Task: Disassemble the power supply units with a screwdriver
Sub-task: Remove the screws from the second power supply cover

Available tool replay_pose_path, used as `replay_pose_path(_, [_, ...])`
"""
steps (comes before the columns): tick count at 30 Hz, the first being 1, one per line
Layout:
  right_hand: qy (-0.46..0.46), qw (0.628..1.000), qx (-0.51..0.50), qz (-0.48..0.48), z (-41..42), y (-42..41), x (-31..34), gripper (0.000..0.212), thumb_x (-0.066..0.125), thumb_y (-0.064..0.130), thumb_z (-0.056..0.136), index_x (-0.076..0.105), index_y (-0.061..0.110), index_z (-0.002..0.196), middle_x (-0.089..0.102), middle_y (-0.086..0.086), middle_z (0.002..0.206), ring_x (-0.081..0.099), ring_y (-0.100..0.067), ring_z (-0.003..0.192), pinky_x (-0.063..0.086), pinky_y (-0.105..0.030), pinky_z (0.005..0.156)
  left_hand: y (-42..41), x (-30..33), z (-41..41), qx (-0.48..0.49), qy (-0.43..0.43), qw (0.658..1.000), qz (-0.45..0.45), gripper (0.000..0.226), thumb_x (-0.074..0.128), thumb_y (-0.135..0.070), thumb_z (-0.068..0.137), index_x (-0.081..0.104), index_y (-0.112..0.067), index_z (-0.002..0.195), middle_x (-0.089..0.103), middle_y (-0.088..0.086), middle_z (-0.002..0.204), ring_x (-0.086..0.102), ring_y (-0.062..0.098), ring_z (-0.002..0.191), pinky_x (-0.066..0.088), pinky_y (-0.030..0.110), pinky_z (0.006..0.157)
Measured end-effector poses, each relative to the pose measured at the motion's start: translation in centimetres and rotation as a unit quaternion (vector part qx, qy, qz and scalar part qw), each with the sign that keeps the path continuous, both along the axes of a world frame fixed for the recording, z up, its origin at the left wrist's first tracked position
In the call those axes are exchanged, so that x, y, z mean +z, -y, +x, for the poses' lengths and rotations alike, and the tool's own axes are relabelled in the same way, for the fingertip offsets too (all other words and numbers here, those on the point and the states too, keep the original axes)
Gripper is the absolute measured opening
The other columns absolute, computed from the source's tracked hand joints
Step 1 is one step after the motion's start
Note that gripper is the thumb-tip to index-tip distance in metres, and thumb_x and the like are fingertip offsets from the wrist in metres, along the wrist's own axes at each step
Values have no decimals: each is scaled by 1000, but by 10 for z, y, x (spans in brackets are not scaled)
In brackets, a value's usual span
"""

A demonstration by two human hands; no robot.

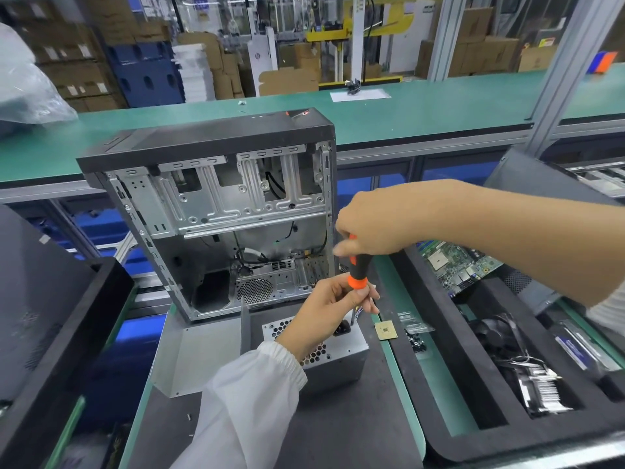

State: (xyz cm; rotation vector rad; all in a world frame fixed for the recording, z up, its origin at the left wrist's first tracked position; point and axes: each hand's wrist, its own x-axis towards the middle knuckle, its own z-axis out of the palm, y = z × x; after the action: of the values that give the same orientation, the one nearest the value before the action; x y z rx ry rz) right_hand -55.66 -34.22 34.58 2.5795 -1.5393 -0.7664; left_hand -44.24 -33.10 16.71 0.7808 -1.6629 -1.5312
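The power supply unit [324, 353] lies on the bench [355, 428] before the emptied case [216, 211], still closed. My hands, left [324, 309] and right [368, 225], grip the upright screwdriver [357, 269] over it; unscrewing seems barely begun.

power supply [333, 355] before case [216, 211], chip [386, 331] right

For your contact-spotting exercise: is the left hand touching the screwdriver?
Touching. The head view shows the left hand pinching the screwdriver at the orange collar at the handle's lower end, fingers wrapped over it with no gap, above the power supply unit.
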Motion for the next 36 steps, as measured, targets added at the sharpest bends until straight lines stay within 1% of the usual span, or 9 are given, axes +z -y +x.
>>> replay_pose_path(5, [49,995,-2,91,-5,-3,18,59,67,58,78,41,35,126,42,1,104,66,-22,78,52,-32,67,0,-1,0,2,-9,1000,-6,18,51,-15,101,66,-8,95,66,-3,75,68,17,82,49,25,85])
replay_pose_path(10, [-8,999,-24,-23,0,-8,4,44,41,59,95,55,20,77,66,-8,64,66,-21,54,44,-25,48,0,1,-1,-5,1,1000,-2,19,51,-16,101,67,-9,93,66,-2,74,69,20,85,48,28,90])
replay_pose_path(14, [25,998,19,63,-7,-6,15,36,64,32,89,46,30,121,41,0,111,52,-14,73,37,-26,55,-1,2,-1,-2,-6,1000,-3,18,52,-14,101,66,-8,93,66,1,74,69,19,82,49,26,87])
replay_pose_path(19, [19,999,-35,-8,-6,-10,13,73,47,79,74,52,17,113,64,-6,98,68,-23,76,52,-31,63,-1,3,-2,-8,-10,1000,-1,17,51,-10,101,66,-11,91,67,-1,77,69,21,84,49,30,91])
replay_pose_path(21, [5,998,-50,-27,-5,-9,6,65,38,71,87,55,9,87,71,-10,73,69,-21,61,45,-25,51,0,3,-2,-13,0,1000,-3,17,51,-11,101,66,-8,92,66,2,76,69,21,84,49,30,90])
replay_pose_path(25, [19,999,14,35,-9,-6,9,22,56,29,93,47,25,113,47,-2,106,61,-25,82,42,-31,58,1,3,0,-14,-9,1000,-5,17,52,-10,100,65,0,96,65,6,77,68,18,81,49,25,84])
replay_pose_path(31, [59,996,-66,-1,-9,-10,8,75,46,82,71,54,14,101,66,-4,75,68,-19,59,52,-29,59,3,3,0,-23,-13,1000,0,16,55,-11,99,67,-6,90,68,4,83,68,21,85,50,28,88])
replay_pose_path(33, [30,997,-55,-48,-8,-10,2,68,38,75,84,53,10,73,65,-5,52,62,-18,48,49,-27,53,3,3,-1,-26,-14,1000,2,17,56,-13,99,69,-14,88,66,10,82,68,22,85,49,29,88])
replay_pose_path(36, [25,998,24,-53,-11,-9,1,34,47,48,95,54,15,92,54,3,79,49,-12,60,35,-27,50,4,1,0,-25,-14,1000,3,15,55,-14,99,67,-9,92,66,7,79,68,21,84,50,28,86])
